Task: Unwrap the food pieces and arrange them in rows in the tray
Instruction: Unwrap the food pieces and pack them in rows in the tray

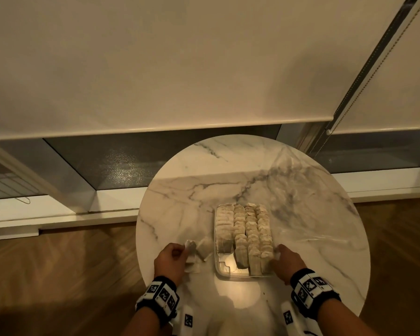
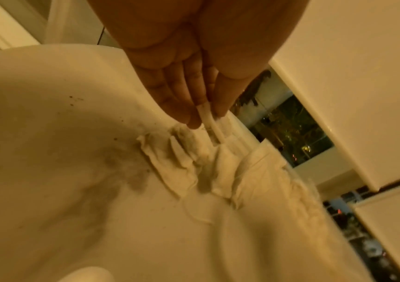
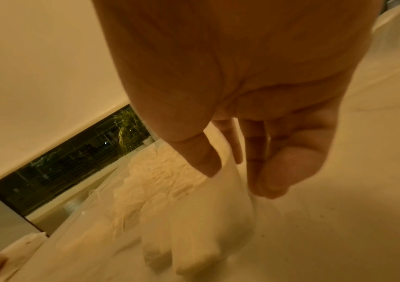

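Wristbands (image 1: 161,295) printed with square markers were seen nearest in the head view, and ahead of them the left hand (image 1: 169,258) was closed on a loose piece (image 1: 191,246) at the near left of the round marble table (image 1: 313,214), probably so that it could be carried across to the clear tray (image 1: 222,269) just beside it. A few more pieces (image 1: 204,248) were left lying between that hand and the tray, kept within easy reach, it was judged. Four rows of pieces (image 1: 244,229) were stood on edge in the tray, with bare floor showing only at its near left corner, so the task was taken to be almost done. The right hand (image 1: 286,259) was laid against the tray's near right corner, apparently to steady it. From the left wrist, the fingers (image 2: 184,99) were shown pinched with the thumb on the thin top edge of the piece (image 2: 210,122), above the crumpled pile (image 2: 194,164) on the table. From the right wrist, the fingers (image 3: 273,167) were seen loosely bent and apart, touching the nearest upright piece (image 3: 208,219) of the last row; nothing was clamped in them, and the contact seemed meant to keep the row from toppling
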`<state>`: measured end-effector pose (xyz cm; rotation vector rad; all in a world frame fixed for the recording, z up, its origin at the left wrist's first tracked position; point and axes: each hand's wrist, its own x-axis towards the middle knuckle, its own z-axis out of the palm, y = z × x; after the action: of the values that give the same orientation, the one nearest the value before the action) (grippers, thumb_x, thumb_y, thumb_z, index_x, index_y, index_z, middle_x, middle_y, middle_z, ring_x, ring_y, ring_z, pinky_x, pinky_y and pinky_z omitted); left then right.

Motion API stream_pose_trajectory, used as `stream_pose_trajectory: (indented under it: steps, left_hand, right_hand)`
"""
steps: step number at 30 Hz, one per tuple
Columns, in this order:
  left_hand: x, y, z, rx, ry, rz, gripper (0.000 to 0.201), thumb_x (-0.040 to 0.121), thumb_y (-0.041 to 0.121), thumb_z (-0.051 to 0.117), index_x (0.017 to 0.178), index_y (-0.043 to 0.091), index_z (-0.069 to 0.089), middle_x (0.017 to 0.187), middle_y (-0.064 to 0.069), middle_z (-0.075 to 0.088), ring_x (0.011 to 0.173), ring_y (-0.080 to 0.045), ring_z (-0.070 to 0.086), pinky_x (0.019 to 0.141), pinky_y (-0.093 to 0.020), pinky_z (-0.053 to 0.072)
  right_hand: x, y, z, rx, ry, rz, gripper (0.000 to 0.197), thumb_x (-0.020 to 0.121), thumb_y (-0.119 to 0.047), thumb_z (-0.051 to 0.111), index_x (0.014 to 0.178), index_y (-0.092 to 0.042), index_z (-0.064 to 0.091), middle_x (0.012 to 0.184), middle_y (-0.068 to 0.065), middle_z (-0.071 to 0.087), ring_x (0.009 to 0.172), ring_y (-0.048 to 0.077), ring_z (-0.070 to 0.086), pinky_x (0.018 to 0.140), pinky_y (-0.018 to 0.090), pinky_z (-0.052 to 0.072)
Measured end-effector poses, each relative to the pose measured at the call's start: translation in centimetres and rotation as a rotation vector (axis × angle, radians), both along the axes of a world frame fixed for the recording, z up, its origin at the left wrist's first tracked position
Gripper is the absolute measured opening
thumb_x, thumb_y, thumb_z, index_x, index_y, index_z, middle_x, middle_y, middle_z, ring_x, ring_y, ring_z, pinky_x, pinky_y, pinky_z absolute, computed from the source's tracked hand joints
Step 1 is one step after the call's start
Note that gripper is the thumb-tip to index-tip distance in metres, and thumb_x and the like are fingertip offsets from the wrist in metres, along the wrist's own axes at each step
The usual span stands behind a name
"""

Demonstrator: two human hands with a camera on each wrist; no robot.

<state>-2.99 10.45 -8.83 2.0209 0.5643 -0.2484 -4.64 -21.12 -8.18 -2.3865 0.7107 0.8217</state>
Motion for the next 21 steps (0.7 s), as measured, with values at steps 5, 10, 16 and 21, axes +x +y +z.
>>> stream_pose_trajectory:
  steps: [5, 10, 16, 21]
  left_hand:
    - [0.4, 0.8, 1.2, -0.359, -0.046, 0.130, 0.018, 0.086, 0.006, 0.072, 0.101, 0.011, 0.064, 0.097, -0.018, 0.071, 0.075, -0.018, 0.068, 0.058, -0.019, 0.053]
    - [0.4, -0.5, 3.8, -0.686, -0.064, 0.146, 0.035, 0.092, -0.003, 0.061, 0.116, 0.022, 0.058, 0.097, -0.017, 0.071, 0.076, -0.018, 0.072, 0.061, -0.023, 0.057]
    - [0.5, -2.6, 4.8, -0.791, -0.075, 0.078, 0.027, 0.094, 0.001, 0.059, 0.119, 0.010, 0.059, 0.107, -0.023, 0.069, 0.097, -0.031, 0.071, 0.075, -0.032, 0.058]
    - [0.2, -3.2, 5.4, -0.804, -0.058, 0.067, 0.014, 0.097, 0.008, 0.057, 0.106, 0.001, 0.065, 0.101, -0.022, 0.072, 0.093, -0.034, 0.072, 0.076, -0.037, 0.059]
  right_hand:
    - [0.7, -0.2, 2.7, -0.208, -0.094, 0.051, 0.063, 0.088, -0.055, 0.057, 0.141, -0.024, 0.042, 0.134, 0.012, 0.054, 0.122, 0.032, 0.052, 0.097, 0.039, 0.047]
    - [3.0, 4.1, 7.1, 0.071, -0.505, 0.023, 0.029, 0.090, -0.042, 0.064, 0.115, -0.027, 0.063, 0.100, 0.000, 0.066, 0.088, 0.016, 0.064, 0.076, 0.031, 0.054]
    - [2.7, 11.6, 8.3, 0.518, -0.402, 0.116, 0.024, 0.083, -0.051, 0.070, 0.088, -0.028, 0.069, 0.074, 0.003, 0.072, 0.063, 0.012, 0.065, 0.063, 0.036, 0.056]
    - [2.5, 13.0, 7.3, 0.557, -0.472, 0.043, 0.018, 0.089, -0.037, 0.071, 0.084, -0.020, 0.069, 0.069, 0.004, 0.071, 0.062, 0.015, 0.066, 0.062, 0.041, 0.059]
